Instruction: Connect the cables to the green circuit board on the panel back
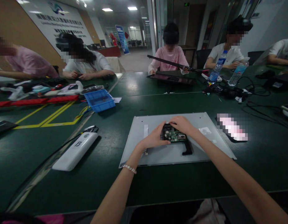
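A flat grey metal panel lies on the dark green table in front of me. On its middle sits a small green circuit board in a black frame, with a black strip running down from it. My left hand curls around the board's left edge, a bead bracelet on that wrist. My right hand reaches over the board's top, fingers bent down onto it. Both hands grip the board where it rests on the panel.
A white oblong device with a cable lies left of the panel. A blue tray and red bars lie further left. Several people sit around the table; water bottles and cables lie at the far right.
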`<act>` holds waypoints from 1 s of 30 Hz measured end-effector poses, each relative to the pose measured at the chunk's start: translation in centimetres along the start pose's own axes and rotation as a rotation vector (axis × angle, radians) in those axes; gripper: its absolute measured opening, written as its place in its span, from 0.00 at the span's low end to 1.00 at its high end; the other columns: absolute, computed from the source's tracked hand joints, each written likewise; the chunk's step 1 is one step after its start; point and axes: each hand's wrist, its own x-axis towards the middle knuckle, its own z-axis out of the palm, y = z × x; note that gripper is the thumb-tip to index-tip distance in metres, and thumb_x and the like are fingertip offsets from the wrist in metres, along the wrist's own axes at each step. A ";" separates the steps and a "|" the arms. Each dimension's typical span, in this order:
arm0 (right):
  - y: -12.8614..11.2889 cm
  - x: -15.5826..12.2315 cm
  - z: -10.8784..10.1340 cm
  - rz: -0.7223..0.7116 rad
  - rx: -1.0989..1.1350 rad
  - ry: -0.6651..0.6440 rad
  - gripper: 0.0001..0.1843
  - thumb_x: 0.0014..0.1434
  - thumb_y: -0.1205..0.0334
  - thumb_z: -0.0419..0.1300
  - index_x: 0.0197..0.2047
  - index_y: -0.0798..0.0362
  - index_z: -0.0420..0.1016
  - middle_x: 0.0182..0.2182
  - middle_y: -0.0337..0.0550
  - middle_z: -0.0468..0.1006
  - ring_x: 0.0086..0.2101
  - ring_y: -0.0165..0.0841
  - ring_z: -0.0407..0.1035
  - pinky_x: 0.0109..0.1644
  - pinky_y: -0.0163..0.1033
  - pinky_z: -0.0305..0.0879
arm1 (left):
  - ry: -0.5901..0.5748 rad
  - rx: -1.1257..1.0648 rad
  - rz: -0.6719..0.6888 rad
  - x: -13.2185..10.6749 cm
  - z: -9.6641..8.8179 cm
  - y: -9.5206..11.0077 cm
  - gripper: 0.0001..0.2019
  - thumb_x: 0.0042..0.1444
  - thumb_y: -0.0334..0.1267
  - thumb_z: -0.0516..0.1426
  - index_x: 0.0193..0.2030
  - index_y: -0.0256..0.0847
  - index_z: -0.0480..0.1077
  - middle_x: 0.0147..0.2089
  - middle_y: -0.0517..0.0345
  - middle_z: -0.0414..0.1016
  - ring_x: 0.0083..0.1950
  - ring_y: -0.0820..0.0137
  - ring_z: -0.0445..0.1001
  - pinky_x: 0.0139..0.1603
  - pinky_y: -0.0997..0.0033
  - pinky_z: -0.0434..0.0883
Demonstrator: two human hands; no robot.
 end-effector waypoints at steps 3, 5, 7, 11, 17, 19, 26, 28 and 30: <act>0.1 0.0 0.1 0.002 0.037 -0.003 0.12 0.62 0.62 0.53 0.41 0.52 0.77 0.39 0.46 0.79 0.42 0.35 0.70 0.47 0.36 0.61 | -0.011 0.004 -0.004 0.0 -0.1 0.1 0.49 0.46 0.46 0.62 0.68 0.41 0.37 0.69 0.41 0.43 0.68 0.49 0.46 0.67 0.45 0.48; 0.0 0.0 0.0 0.013 0.046 -0.006 0.11 0.61 0.63 0.54 0.41 0.52 0.77 0.40 0.46 0.79 0.43 0.35 0.70 0.48 0.37 0.61 | -0.014 0.007 -0.002 0.0 -0.1 0.0 0.49 0.46 0.47 0.62 0.68 0.41 0.36 0.69 0.41 0.43 0.68 0.49 0.46 0.67 0.45 0.48; -0.2 -0.1 -0.2 0.023 0.050 -0.011 0.12 0.62 0.63 0.53 0.42 0.53 0.77 0.40 0.47 0.78 0.43 0.35 0.70 0.48 0.37 0.61 | -0.018 0.011 0.002 0.0 -0.1 -0.1 0.49 0.47 0.48 0.61 0.68 0.41 0.36 0.69 0.41 0.42 0.69 0.50 0.45 0.67 0.46 0.48; -0.7 -0.1 -0.6 0.037 0.039 -0.030 0.13 0.63 0.63 0.52 0.42 0.53 0.77 0.41 0.47 0.78 0.42 0.34 0.70 0.47 0.37 0.61 | -0.027 0.033 0.000 0.0 0.0 -0.3 0.49 0.48 0.47 0.61 0.68 0.40 0.35 0.70 0.41 0.41 0.69 0.51 0.45 0.67 0.47 0.47; -1.0 -0.2 -1.1 0.020 0.021 -0.047 0.13 0.63 0.63 0.51 0.43 0.53 0.77 0.41 0.47 0.78 0.43 0.34 0.69 0.47 0.36 0.60 | -0.022 0.059 0.015 0.1 0.0 -0.6 0.48 0.48 0.48 0.60 0.68 0.41 0.34 0.70 0.42 0.40 0.69 0.53 0.44 0.67 0.49 0.48; -1.1 -0.2 -1.2 0.033 0.024 -0.054 0.14 0.63 0.62 0.50 0.43 0.53 0.76 0.40 0.47 0.77 0.43 0.34 0.69 0.47 0.36 0.60 | -0.021 0.059 0.017 0.1 0.0 -0.6 0.49 0.48 0.48 0.61 0.68 0.42 0.34 0.70 0.42 0.40 0.69 0.52 0.45 0.67 0.47 0.48; -1.3 -0.2 -1.8 0.093 0.030 -0.027 0.15 0.64 0.61 0.48 0.42 0.54 0.76 0.41 0.47 0.77 0.44 0.35 0.69 0.48 0.36 0.60 | -0.010 0.044 0.005 0.1 0.0 -0.5 0.50 0.46 0.47 0.62 0.68 0.41 0.34 0.70 0.42 0.41 0.69 0.51 0.45 0.67 0.47 0.47; -0.6 -0.9 -2.4 0.105 0.051 0.019 0.15 0.64 0.62 0.48 0.44 0.54 0.75 0.43 0.47 0.77 0.46 0.34 0.69 0.50 0.37 0.60 | -0.007 0.040 -0.001 0.1 -0.1 -0.3 0.51 0.46 0.47 0.62 0.68 0.41 0.33 0.70 0.42 0.40 0.69 0.51 0.44 0.67 0.46 0.47; 0.6 -2.3 -3.3 0.143 0.067 0.062 0.15 0.63 0.63 0.49 0.46 0.54 0.74 0.45 0.47 0.76 0.46 0.35 0.68 0.52 0.38 0.60 | -0.008 0.033 -0.007 0.0 -0.2 0.0 0.51 0.46 0.46 0.62 0.69 0.41 0.33 0.70 0.42 0.40 0.69 0.51 0.44 0.67 0.46 0.46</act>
